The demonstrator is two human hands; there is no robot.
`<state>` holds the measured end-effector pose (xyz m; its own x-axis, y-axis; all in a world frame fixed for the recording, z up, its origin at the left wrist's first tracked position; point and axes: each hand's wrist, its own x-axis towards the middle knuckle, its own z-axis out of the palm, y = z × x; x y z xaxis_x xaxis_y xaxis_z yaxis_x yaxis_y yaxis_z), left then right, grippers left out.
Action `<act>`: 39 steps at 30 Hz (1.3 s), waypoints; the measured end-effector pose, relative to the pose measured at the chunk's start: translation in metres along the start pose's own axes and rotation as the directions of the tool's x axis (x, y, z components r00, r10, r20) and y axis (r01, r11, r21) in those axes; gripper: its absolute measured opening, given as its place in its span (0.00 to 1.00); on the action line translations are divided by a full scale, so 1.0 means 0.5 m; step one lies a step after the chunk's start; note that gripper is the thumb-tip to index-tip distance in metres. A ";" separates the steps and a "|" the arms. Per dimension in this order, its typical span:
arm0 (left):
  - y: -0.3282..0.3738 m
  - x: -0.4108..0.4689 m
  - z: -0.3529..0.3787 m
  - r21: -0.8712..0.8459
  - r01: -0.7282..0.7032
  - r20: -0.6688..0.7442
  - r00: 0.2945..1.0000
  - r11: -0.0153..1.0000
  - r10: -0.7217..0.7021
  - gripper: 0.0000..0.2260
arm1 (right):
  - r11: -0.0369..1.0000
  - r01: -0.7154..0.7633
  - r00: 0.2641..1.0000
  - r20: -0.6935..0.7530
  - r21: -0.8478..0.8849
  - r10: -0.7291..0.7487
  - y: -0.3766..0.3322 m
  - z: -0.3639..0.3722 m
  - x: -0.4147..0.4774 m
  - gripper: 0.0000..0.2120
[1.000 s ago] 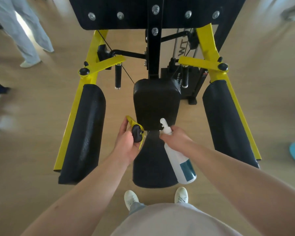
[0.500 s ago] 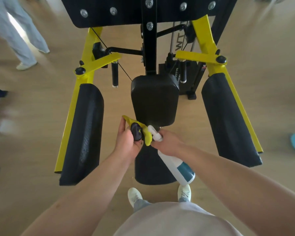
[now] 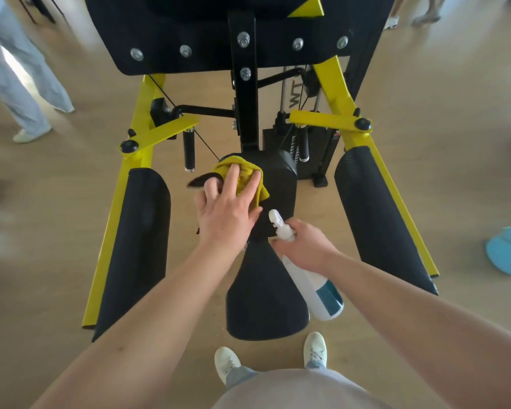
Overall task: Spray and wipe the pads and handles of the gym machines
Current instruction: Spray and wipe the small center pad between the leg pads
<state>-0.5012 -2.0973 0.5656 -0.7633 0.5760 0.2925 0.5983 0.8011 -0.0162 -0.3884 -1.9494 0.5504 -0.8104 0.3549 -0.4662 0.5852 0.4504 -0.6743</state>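
Now cloth (image 3: 242, 178) under left hand (image 3: 227, 215) overhangs pad's (image 3: 281, 184) edge.

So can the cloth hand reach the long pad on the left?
Probably yes: the left hand presses the yellow cloth on the centre pad, and nothing stands between it and the left side pad.

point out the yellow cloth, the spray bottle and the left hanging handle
yellow cloth (image 3: 223, 167): head view, top left fold
spray bottle (image 3: 307, 278): head view, white body above the label
left hanging handle (image 3: 188, 150): head view, middle of black grip
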 end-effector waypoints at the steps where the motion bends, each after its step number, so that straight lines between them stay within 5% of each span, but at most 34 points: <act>1: -0.009 0.002 0.005 0.066 -0.038 -0.008 0.999 0.997 0.039 0.30 | 1.000 -0.007 1.000 -0.001 0.008 0.007 0.002 -0.001 0.001 0.11; 17: 0.091 0.215 0.040 0.109 -0.540 -0.019 0.838 0.834 0.545 0.26 | 0.985 -0.168 0.986 -0.006 0.036 0.168 0.072 -0.027 0.042 0.11; 28: -0.027 0.079 0.135 0.013 -0.169 -0.311 0.936 0.986 0.164 0.32 | 0.990 -0.140 0.990 0.030 0.032 0.140 0.042 0.009 0.070 0.13; 35: 0.032 0.106 0.143 -0.009 -0.111 -0.385 0.918 0.994 0.100 0.30 | 0.975 -0.204 0.979 0.008 0.084 0.204 0.097 -0.023 0.068 0.13; 39: 0.067 0.115 0.147 0.035 -0.208 -0.413 0.888 0.978 0.203 0.27 | 0.981 -0.184 0.983 0.010 0.068 0.183 0.119 -0.014 0.076 0.14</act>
<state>-0.5430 -2.0254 0.5116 -0.4552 0.6070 0.6515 0.7348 0.6693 -0.1103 -0.3842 -1.9031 0.4964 -0.6895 0.4235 -0.5875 0.7207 0.3206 -0.6147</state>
